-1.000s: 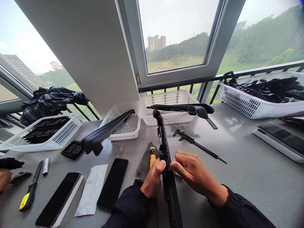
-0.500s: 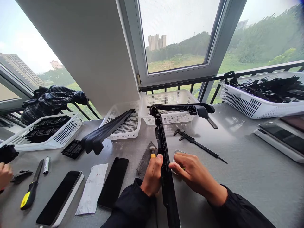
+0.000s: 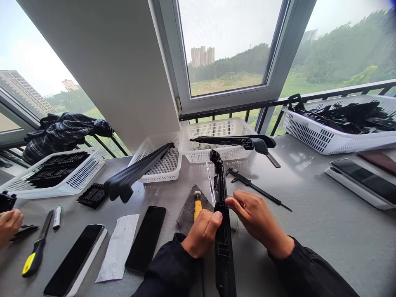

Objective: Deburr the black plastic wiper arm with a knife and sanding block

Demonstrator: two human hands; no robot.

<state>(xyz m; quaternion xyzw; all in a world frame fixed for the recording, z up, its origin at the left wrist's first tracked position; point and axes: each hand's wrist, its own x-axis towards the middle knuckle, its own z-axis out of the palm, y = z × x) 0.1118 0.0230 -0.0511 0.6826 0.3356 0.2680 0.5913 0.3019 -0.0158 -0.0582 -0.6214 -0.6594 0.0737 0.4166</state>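
A long black plastic trim piece (image 3: 224, 247) with a ribbed inner side stands in front of me, its bent end pointing away. My left hand (image 3: 202, 233) is closed round its left edge, thumb pressed on top. Curled at the opposite edge, my right hand (image 3: 258, 218) has its thumb against the piece; whatever its fingers hold is hidden. Just beyond my left hand, a yellow-handled tool (image 3: 198, 209) with a pale tip lies on a dark grey cloth (image 3: 185, 214). A black caliper (image 3: 256, 189) rests beyond my right hand.
Long black parts (image 3: 139, 171) lean on a white basket (image 3: 161, 178); similar ones cross another basket (image 3: 216, 156). Phones (image 3: 146, 239), a white paper (image 3: 119, 247), a yellow-black file (image 3: 38, 249) and a marker (image 3: 57, 217) lie left. Another person's hand (image 3: 10, 225) holds a black part. A full basket (image 3: 321, 136) stands right.
The trim piece has been drawn nearer, its far end now lower and apart from the parts behind. It has turned slightly, and my right hand has shifted up along it.
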